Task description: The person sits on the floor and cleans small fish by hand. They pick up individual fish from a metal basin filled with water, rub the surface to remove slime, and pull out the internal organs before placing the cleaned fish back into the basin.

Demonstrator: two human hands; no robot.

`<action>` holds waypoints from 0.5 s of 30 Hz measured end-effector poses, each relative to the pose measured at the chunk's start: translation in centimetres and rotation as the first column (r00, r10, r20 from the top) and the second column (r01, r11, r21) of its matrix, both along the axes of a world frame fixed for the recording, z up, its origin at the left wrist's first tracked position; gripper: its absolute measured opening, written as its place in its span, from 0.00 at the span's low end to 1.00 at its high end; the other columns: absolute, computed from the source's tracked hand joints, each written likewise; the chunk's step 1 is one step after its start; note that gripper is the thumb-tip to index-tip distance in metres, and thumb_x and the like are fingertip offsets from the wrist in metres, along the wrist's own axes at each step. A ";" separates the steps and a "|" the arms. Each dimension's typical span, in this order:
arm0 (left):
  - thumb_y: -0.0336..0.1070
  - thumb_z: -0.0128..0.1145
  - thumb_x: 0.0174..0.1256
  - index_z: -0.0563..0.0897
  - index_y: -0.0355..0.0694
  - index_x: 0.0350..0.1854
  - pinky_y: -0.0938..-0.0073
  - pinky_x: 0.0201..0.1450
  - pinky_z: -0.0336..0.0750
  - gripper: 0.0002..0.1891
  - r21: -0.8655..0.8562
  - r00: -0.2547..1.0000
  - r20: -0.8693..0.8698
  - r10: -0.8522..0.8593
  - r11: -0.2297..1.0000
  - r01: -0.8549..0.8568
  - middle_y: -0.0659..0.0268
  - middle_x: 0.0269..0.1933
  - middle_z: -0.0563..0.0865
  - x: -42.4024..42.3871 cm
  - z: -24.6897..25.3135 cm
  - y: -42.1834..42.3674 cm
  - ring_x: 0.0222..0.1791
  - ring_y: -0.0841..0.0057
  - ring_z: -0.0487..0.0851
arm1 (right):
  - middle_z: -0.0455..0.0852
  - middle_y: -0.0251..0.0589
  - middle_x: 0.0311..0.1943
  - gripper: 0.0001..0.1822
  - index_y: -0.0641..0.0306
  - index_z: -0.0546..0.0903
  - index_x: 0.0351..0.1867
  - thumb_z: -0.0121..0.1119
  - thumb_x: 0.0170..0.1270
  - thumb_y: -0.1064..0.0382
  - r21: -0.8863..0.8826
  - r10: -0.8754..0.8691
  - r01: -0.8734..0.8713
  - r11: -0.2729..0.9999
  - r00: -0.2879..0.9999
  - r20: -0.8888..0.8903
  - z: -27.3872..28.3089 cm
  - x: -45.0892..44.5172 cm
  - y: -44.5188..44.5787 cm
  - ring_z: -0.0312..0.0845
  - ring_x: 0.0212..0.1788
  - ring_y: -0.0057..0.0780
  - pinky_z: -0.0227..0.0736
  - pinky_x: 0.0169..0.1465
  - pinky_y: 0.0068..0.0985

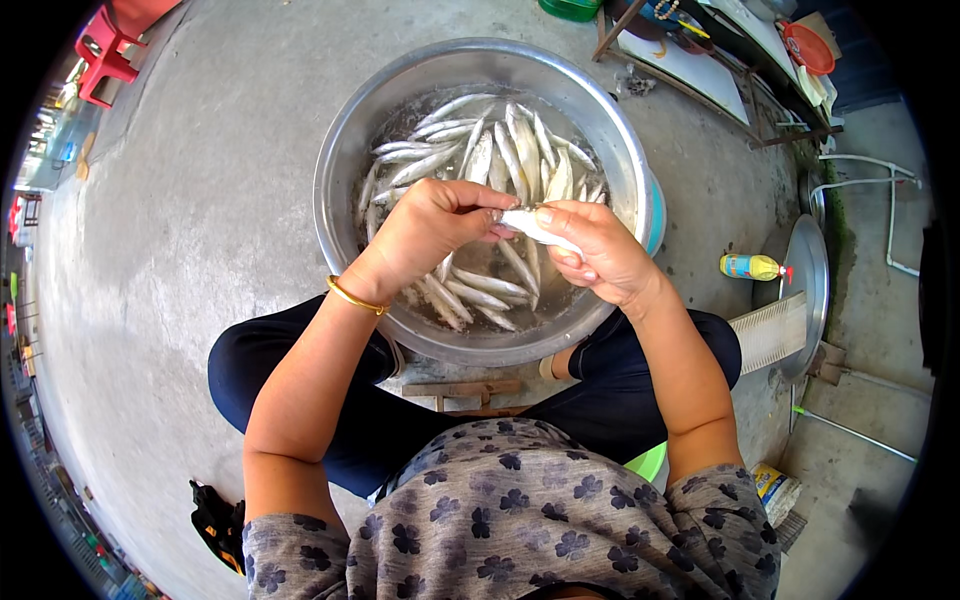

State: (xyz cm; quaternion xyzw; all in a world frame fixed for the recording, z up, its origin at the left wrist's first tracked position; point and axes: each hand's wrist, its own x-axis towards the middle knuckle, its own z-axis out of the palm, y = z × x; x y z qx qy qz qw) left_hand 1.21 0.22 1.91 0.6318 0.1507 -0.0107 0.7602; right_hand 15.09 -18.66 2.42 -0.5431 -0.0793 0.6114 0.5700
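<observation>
Between my two hands is a small silvery fish (529,224), held above a wide metal basin. My right hand (600,244) is closed around its body, the thumb lying along the upper side. At the fish's left end, the fingertips of my left hand (450,217) pinch it; exactly which part they grip is too small to tell. Below them, many slender fish (431,161) lie in shallow cloudy water inside the basin (480,52). Some of these fish are hidden behind my hands. A gold bangle (358,298) circles my left wrist.
Behind the basin's right rim shows a turquoise tub edge (658,214). To the right stand a bottle of yellow liquid (750,267), a large round metal tray (816,300) and a ribbed white board (772,334). A low wooden stool (461,389) sits between my legs. Red plastic stools (105,60) are far left.
</observation>
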 end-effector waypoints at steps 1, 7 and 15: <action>0.25 0.58 0.71 0.86 0.29 0.54 0.78 0.54 0.84 0.13 0.003 1.000 0.005 0.003 1.000 -0.003 0.57 0.45 0.91 0.0 -0.1 0.0 0.45 0.77 0.89 | 0.70 0.27 0.19 0.15 0.71 0.79 0.50 0.56 0.77 0.58 0.003 0.003 -0.003 1.000 1.000 0.008 -0.1 0.0 0.0 0.57 0.14 0.08 0.51 0.16 0.10; 0.26 0.62 0.68 0.88 0.35 0.53 0.81 0.50 0.82 0.13 0.079 1.000 0.006 0.011 0.997 -0.012 0.61 0.43 0.92 0.0 -0.9 -0.5 0.41 0.82 0.88 | 0.70 0.26 0.19 0.15 0.69 0.80 0.49 0.56 0.77 0.56 0.016 0.003 -0.004 1.000 1.000 0.010 -0.3 -0.1 -0.2 0.56 0.15 0.08 0.49 0.17 0.12; 0.30 0.66 0.65 0.89 0.36 0.51 0.79 0.47 0.80 0.13 0.272 1.000 0.016 0.020 0.962 -0.024 0.60 0.40 0.92 0.0 -1.6 -0.9 0.39 0.82 0.88 | 0.70 0.26 0.19 0.15 0.68 0.80 0.48 0.56 0.77 0.56 -0.021 0.014 -0.013 1.000 0.999 0.029 -0.7 -0.5 -0.1 0.55 0.15 0.08 0.47 0.16 0.12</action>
